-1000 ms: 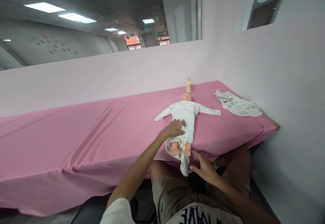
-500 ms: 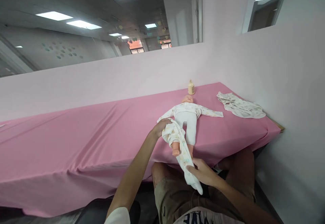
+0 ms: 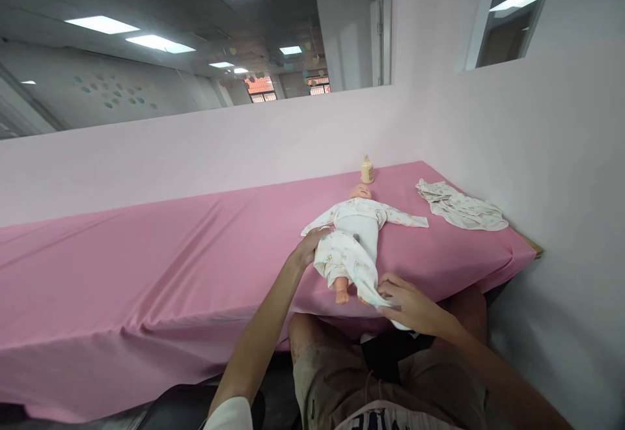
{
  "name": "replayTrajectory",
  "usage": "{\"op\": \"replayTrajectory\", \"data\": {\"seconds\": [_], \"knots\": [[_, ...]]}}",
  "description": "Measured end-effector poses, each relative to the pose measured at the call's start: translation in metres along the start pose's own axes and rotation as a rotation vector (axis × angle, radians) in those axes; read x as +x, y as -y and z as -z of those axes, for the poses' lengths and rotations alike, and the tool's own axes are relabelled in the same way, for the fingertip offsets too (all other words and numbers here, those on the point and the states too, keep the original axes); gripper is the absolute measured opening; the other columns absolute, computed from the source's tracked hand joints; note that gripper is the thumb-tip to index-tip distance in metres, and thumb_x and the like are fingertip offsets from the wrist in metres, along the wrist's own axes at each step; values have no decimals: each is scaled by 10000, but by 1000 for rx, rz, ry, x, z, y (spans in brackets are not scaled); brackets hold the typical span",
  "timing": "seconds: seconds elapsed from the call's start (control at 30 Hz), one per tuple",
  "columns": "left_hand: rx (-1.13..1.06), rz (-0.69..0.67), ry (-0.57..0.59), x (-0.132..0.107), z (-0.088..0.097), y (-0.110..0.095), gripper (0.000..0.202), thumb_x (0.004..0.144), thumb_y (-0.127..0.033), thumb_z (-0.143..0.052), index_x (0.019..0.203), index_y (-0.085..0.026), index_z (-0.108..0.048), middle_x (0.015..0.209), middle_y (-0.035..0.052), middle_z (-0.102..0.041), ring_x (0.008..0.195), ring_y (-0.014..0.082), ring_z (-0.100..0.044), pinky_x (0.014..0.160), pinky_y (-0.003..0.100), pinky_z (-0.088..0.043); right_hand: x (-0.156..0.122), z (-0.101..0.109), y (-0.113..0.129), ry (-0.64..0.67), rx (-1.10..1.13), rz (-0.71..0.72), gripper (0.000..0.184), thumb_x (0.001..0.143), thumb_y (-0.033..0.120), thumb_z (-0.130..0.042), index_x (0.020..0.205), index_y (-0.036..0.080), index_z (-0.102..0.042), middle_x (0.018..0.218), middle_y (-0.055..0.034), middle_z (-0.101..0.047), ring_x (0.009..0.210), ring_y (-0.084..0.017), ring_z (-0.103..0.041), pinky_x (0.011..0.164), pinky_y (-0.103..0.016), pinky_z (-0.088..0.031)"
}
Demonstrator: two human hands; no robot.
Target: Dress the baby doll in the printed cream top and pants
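Note:
A baby doll [image 3: 360,212] in a white long-sleeved top lies face up near the front edge of the table with the pink cloth [image 3: 146,261]. Small printed white trousers [image 3: 344,257] are drawn partway over its legs, and one bare foot [image 3: 342,296] shows. My left hand [image 3: 310,248] grips the waist end of the trousers at the doll's left side. My right hand [image 3: 410,303] is closed on the leg end of the trousers by the table's edge.
A small cream feeding bottle [image 3: 367,170] stands behind the doll's head by the pale pink wall. A crumpled printed garment [image 3: 459,207] lies at the table's right end. My knees in khaki shorts [image 3: 342,371] sit below the table edge.
The trousers hung loose beside the doll; now they lie spread over its legs. My right hand rose from my lap to the table edge with the leg end. My left hand shifted slightly.

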State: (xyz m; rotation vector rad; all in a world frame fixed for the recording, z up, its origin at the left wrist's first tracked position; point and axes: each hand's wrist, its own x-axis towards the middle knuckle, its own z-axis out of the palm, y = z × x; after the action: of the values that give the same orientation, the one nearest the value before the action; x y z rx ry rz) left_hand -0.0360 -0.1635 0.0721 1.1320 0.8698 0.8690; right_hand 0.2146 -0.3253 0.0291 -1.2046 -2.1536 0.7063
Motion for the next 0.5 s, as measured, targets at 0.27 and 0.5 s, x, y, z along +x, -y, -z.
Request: {"op": "replayTrajectory", "data": {"seconds": [0.27, 0.5], "knots": [[-99, -9, 64, -2, -9, -5, 382, 673, -201, -771, 1011, -71, -646, 854, 109, -728, 750, 211, -692, 712, 304, -538, 70, 19, -1, -194, 311, -86, 357, 870, 426, -545, 1166, 233, -601, 1251, -102, -578, 1177, -266, -521, 983, -421, -415], [-166, -7, 57, 0, 1, 2, 219, 648, -139, -705, 853, -91, -644, 714, 63, -707, 625, 174, -660, 608, 264, -513, 142, 11, -11, 81, 703, -62, 447, 798, 430, -640, 1161, 169, -619, 1074, -74, -667, 1002, -178, -607, 862, -300, -480]]}}
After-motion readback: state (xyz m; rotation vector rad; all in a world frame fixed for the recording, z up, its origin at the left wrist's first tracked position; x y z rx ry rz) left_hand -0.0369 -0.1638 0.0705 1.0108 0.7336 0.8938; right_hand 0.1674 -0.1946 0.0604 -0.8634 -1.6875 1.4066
